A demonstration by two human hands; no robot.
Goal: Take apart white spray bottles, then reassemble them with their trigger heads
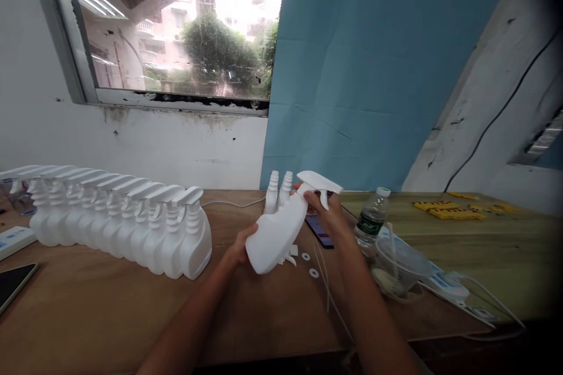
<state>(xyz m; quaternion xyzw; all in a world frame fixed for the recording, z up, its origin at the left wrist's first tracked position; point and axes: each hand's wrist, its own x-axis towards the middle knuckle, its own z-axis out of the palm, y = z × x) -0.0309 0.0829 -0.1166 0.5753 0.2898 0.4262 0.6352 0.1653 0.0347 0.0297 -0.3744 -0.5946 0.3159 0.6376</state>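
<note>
A white spray bottle (278, 233) is held tilted above the table, its neck toward the upper right and a white trigger head (320, 181) on top. My left hand (243, 243) is closed round the bottle's lower left side. Up at the neck, just under the trigger head, my right hand (324, 206) has its fingers wrapped round. Behind the held bottle stand two white bottles without heads (271, 193). Below it lie loose white trigger parts (290, 255) and two small white rings (314, 273), beside thin white tubes (326, 281).
A long row of white spray bottles with heads (132, 228) stands at the left. On the right are a water bottle (373, 216), a plastic bowl (402, 263) and a power strip (448, 287). Phones lie at the left edge (15, 284) and behind my right hand (320, 233).
</note>
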